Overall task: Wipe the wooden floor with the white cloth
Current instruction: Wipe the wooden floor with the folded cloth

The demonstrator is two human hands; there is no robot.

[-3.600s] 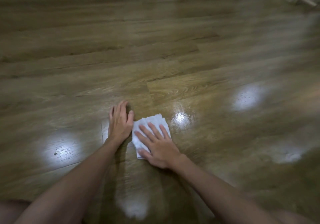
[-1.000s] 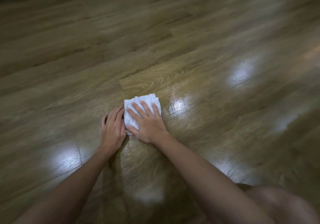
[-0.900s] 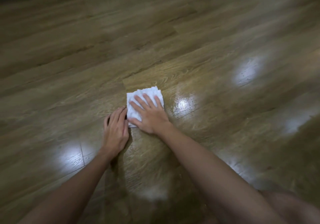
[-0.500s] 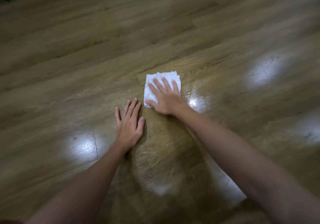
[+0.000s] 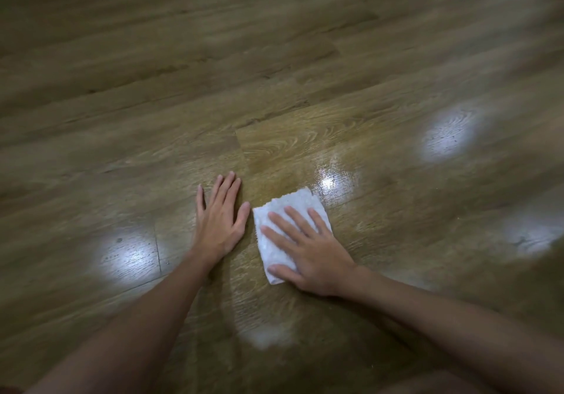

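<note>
A person's right hand [image 5: 311, 253] presses a folded white cloth [image 5: 290, 210] flat against the wooden floor [image 5: 305, 88], fingers straight and spread, grip open, not pinching. The left hand [image 5: 218, 222] rests open on the boards just beside the cloth, bracing. The wiping appears to be mid-stroke; the next pass likely calls for steady downward pressure while sliding the cloth onto unwiped boards.
</note>
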